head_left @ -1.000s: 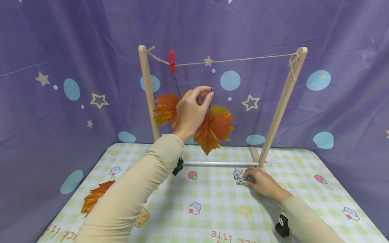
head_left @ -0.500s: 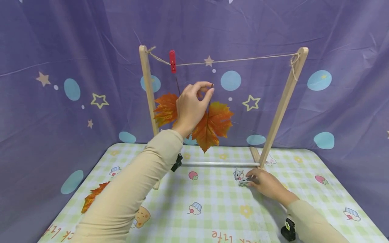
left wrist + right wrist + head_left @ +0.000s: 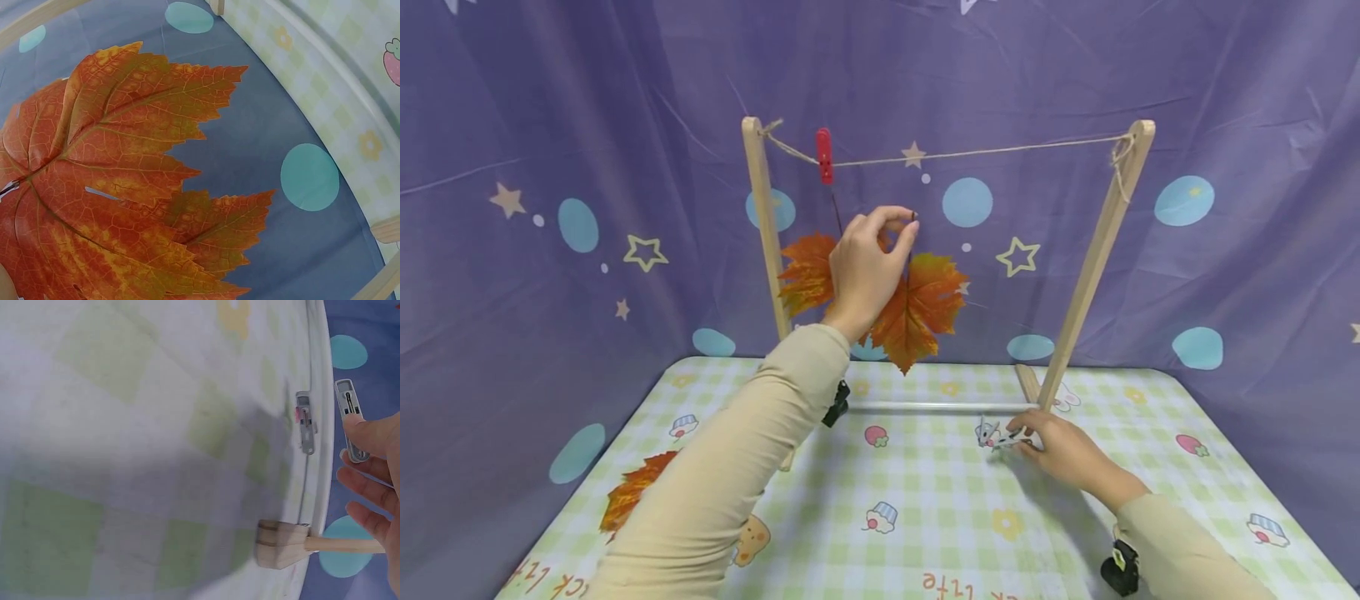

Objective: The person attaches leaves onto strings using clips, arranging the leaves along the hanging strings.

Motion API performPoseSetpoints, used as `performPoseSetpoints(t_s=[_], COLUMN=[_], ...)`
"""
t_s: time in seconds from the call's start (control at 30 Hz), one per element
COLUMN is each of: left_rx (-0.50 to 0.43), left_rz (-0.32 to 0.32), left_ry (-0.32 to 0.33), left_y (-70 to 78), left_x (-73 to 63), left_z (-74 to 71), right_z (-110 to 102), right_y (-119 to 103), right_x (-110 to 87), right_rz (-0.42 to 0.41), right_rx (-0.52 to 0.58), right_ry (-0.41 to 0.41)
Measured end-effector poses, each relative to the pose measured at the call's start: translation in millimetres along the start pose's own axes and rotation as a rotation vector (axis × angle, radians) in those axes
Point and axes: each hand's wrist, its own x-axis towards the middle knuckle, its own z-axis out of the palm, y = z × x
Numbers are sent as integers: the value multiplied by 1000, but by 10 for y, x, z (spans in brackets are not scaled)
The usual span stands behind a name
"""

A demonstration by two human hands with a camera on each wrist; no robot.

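Observation:
My left hand [image 3: 867, 271] pinches the stem of an orange maple leaf [image 3: 925, 304] between thumb and index finger, below the twine [image 3: 1000, 150]. The leaf [image 3: 119, 137] hangs point down and nearly fills the left wrist view. Behind my left hand, partly hidden, another maple leaf [image 3: 807, 268] hangs from a red clothespin [image 3: 824, 158] on the twine. Low at the right, my right hand [image 3: 1063, 450] pinches a grey clothespin [image 3: 347, 403], thumb on one face. A second grey clothespin [image 3: 305, 428] lies on the tablecloth just beyond it.
Two wooden posts, left [image 3: 763, 200] and right [image 3: 1097, 258], carry the twine; a white rod [image 3: 940, 407] joins them low down. One more maple leaf [image 3: 632, 496] lies at the left, partly behind my sleeve. A purple curtain [image 3: 550, 333] backs the checked tablecloth [image 3: 940, 500].
My right hand has drawn the grey clothespin slightly up and right, away from the other one, and turned it. My left hand with its leaf has shifted a little up and left.

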Motion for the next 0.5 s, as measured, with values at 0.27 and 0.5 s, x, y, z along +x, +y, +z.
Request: performPoseSetpoints(t_s=[0.27, 0.5], left_rx=[7, -1], left_rz=[-5, -1], left_ry=[-4, -5], left_y=[-9, -8], left_x=[-1, -9], left_z=[15, 26], right_z=[-125, -307], right_y=[-65, -152], right_x=[103, 206], right_rz=[-89, -152], right_rx=[-47, -73], right_ry=[31, 51])
